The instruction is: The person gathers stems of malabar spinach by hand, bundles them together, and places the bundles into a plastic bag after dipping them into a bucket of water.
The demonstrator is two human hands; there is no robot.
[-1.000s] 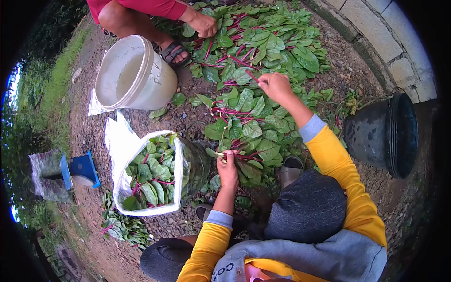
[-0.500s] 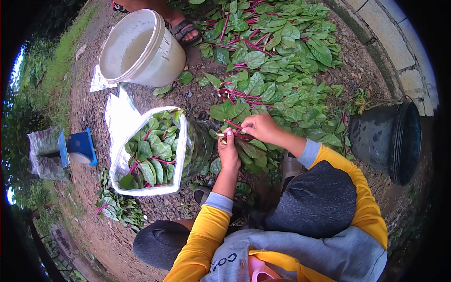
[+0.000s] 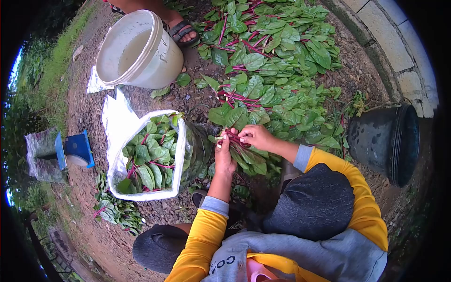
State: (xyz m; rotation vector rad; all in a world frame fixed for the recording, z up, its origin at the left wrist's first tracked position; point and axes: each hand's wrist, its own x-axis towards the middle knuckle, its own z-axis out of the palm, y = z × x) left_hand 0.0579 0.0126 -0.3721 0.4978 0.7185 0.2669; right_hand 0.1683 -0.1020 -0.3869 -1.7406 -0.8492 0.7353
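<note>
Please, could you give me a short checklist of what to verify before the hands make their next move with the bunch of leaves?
1. Left hand closed around the bunch of red stems: ok.
2. Right hand on the stem ends, firm grip: cannot tell.
3. Plastic bag open, mouth beside the left hand: ok.
4. Room left in the bag, already well filled with leaves: cannot tell.
5. Leaf pile on the ground just ahead of both hands: ok.
6. Other person's sandalled foot apart from the hands: ok.
</note>
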